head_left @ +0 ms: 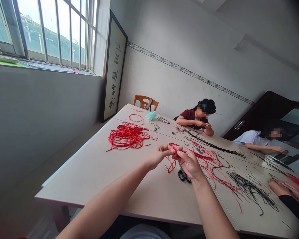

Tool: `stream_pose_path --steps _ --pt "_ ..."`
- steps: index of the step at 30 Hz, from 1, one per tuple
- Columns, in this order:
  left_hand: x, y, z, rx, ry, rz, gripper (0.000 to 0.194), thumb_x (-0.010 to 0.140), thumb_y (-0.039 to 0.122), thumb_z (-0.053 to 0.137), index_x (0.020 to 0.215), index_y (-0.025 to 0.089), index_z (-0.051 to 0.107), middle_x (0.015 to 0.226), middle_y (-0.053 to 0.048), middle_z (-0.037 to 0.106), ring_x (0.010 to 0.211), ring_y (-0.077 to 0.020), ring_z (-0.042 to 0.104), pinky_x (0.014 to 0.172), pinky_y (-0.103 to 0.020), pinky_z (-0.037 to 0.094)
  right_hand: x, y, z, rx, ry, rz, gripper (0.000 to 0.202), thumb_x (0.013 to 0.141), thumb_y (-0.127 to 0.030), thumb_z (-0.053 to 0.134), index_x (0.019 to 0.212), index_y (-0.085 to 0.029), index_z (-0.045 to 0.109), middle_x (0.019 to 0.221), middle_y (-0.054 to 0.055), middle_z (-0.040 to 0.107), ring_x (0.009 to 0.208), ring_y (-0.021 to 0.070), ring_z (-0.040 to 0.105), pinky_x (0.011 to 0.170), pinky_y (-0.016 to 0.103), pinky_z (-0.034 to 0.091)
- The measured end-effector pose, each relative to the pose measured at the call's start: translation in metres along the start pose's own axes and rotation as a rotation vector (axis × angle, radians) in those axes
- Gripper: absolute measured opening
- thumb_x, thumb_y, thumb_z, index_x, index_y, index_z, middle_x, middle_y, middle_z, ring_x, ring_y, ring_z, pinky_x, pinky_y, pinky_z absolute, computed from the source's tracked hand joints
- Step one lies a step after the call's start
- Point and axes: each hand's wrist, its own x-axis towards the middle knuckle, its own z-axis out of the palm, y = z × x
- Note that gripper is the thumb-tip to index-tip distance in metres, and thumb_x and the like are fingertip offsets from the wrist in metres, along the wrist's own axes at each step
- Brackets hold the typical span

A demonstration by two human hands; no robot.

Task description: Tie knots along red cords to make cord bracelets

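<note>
Pinching a thin, bright-red cord (175, 154) in the closed fingertips of left hand (157, 157) and right hand (189, 162), above a pale, flat-topped table (87, 176). Running roughly up and down between the two, equally near each (any knot too small to make out), and dangling beside black-handled metal scissors (182, 172).
</note>
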Motion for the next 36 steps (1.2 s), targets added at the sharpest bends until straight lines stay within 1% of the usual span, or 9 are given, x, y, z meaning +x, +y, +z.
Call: stream_pose_path --steps 4,8,11,18,21,25,28,31,36 --pt "0.001 -0.002 -0.004 0.03 -0.012 0.002 0.027 0.067 0.037 0.069 0.071 0.012 0.062 0.067 -0.001 0.059 0.066 -0.0106 0.05 0.07 -0.025 0.034 -0.001 -0.01 -0.005 -0.339 -0.027 -0.095 0.014 0.073 -0.031 0.062 0.076 -0.019 0.056 0.07 -0.001 0.056 0.065 0.013 0.053 0.065 0.027 0.045" --pt "0.003 -0.005 -0.007 0.122 0.012 -0.037 0.029 0.064 0.039 0.071 0.072 0.013 0.062 0.063 0.001 0.055 0.06 -0.0088 0.044 0.061 -0.023 0.03 -0.003 -0.019 -0.006 -0.699 -0.005 -0.215 0.009 0.074 -0.026 0.058 0.071 -0.019 0.055 0.068 0.0 0.053 0.061 0.0129 0.05 0.058 0.025 0.042" --pt "0.004 -0.007 -0.007 0.151 0.024 -0.042 0.032 0.063 0.041 0.071 0.073 0.012 0.061 0.062 0.002 0.053 0.059 -0.008 0.041 0.059 -0.023 0.028 -0.005 -0.021 -0.005 -0.822 0.023 -0.285 0.005 0.073 -0.023 0.056 0.069 -0.019 0.056 0.07 0.001 0.054 0.062 0.0139 0.052 0.06 0.026 0.045" --pt "0.003 -0.009 -0.005 0.225 0.065 -0.009 0.034 0.065 0.045 0.068 0.072 0.013 0.06 0.063 0.001 0.052 0.059 -0.0086 0.04 0.058 -0.023 0.029 -0.012 -0.025 0.002 -0.789 0.051 -0.298 0.007 0.074 -0.026 0.057 0.073 -0.02 0.059 0.073 0.004 0.057 0.063 0.0163 0.053 0.063 0.03 0.048" --pt "0.003 -0.01 -0.005 0.28 0.09 0.012 0.033 0.067 0.045 0.066 0.072 0.013 0.06 0.063 0.0 0.051 0.059 -0.0088 0.04 0.057 -0.023 0.029 -0.014 -0.029 0.005 -0.809 0.072 -0.321 0.006 0.072 -0.027 0.058 0.071 -0.021 0.06 0.072 0.004 0.056 0.062 0.0161 0.052 0.063 0.03 0.049" --pt "0.002 -0.009 -0.004 0.319 0.092 0.041 0.031 0.068 0.044 0.064 0.072 0.013 0.06 0.064 0.0 0.051 0.059 -0.0093 0.04 0.058 -0.023 0.03 -0.011 -0.025 0.002 -0.771 0.098 -0.324 0.011 0.071 -0.032 0.061 0.07 -0.021 0.062 0.072 0.004 0.058 0.062 0.0163 0.052 0.061 0.03 0.049" --pt "0.002 -0.005 -0.001 0.391 0.1 0.097 0.028 0.071 0.042 0.061 0.071 0.014 0.059 0.064 0.001 0.051 0.059 -0.0094 0.039 0.059 -0.023 0.031 -0.008 -0.015 -0.004 -0.708 0.115 -0.241 0.018 0.069 -0.036 0.063 0.072 -0.019 0.062 0.069 0.004 0.06 0.061 0.0162 0.055 0.057 0.028 0.049" --pt "0.0 -0.001 0.002 0.493 0.112 0.191 0.023 0.075 0.037 0.057 0.07 0.015 0.058 0.066 0.0 0.053 0.063 -0.0107 0.041 0.062 -0.023 0.033 -0.005 -0.006 -0.009 -0.593 0.145 -0.128 0.025 0.067 -0.041 0.065 0.074 -0.017 0.062 0.062 0.002 0.06 0.059 0.0164 0.057 0.056 0.028 0.05" --pt "-0.003 0.003 0.005 0.637 0.151 0.307 0.018 0.077 0.03 0.055 0.068 0.016 0.059 0.069 -0.002 0.056 0.068 -0.0134 0.046 0.066 -0.025 0.035 -0.001 0.0 -0.006 -0.407 0.209 -0.031 0.029 0.064 -0.043 0.067 0.072 -0.015 0.061 0.061 0.001 0.059 0.061 0.0157 0.058 0.061 0.031 0.054"
